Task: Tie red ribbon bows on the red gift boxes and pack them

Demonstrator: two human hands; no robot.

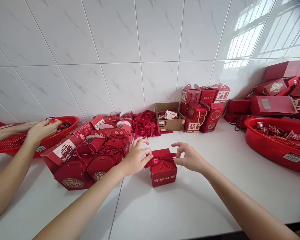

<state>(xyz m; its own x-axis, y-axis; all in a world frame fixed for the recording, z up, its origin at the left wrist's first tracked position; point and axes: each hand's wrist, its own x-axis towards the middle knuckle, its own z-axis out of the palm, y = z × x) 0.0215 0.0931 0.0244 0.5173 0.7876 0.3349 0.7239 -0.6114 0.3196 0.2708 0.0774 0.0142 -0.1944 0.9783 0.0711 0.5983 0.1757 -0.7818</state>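
Note:
A small red gift box [163, 176] with gold characters on its front stands upright on the white table. A shiny red ribbon [162, 159] is looped in a bow across its folded top. At the box's left, my left hand [137, 156] pinches one side of the bow between thumb and fingers. My right hand [188, 157] pinches the ribbon on the opposite side, thumb against forefinger. Left of my left hand stands a group of filled-out red gift boxes [90, 156] with corded handles. Behind the box lies a heap of loose red ribbons [147, 122].
An open cardboard box [171, 124] of printed cards sits by the tiled wall, beside stacked gift boxes [205, 108]. A red basket [277, 146] of wrapped sweets is at right, below piled boxes [275, 90]. A co-worker's hands [41, 130] reach over another red basket [67, 131] at left.

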